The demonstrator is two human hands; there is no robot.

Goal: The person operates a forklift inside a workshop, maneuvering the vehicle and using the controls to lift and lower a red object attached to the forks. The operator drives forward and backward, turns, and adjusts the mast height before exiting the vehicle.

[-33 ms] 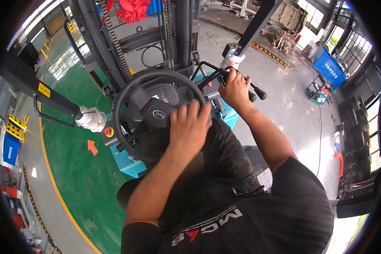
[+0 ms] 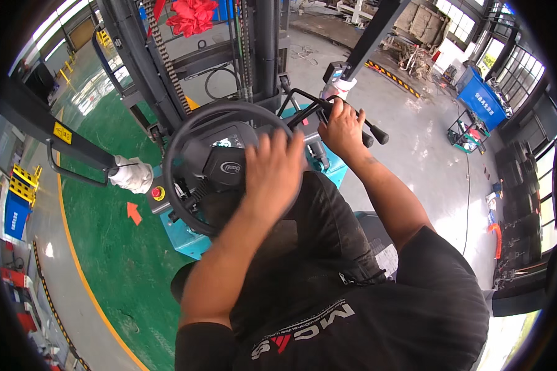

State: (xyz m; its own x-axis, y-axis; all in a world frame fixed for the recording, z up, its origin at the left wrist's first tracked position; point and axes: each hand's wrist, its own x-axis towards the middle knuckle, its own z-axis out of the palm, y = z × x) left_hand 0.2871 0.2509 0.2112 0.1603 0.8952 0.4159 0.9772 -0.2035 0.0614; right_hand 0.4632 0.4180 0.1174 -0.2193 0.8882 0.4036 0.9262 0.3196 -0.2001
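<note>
I sit at the controls of a forklift, its black steering wheel (image 2: 178, 139) in front of me. My left hand (image 2: 272, 173) is over the wheel's right side, fingers stretched out and partly smeared by motion. Whether its palm presses on the rim cannot be made out. Farther right, my right hand (image 2: 343, 131) is closed over a black control lever, thumb side toward the wheel. More black lever knobs (image 2: 380, 135) stick out just right of that hand. Below the wheel's centre pad (image 2: 227, 167) are my dark trousers.
Ahead rises the black mast (image 2: 266, 55) with chains and a red cloth bow (image 2: 190, 17). A red emergency button (image 2: 158, 193) sits left of the wheel. White wrapping (image 2: 131, 175) covers the left pillar's foot. Blue bins (image 2: 481, 98) and a small cart (image 2: 466, 133) stand at right.
The steering wheel has turned, and its centre pad sits at a different angle. My left hand has shifted slightly up and left with it. My right hand stays on the lever.
</note>
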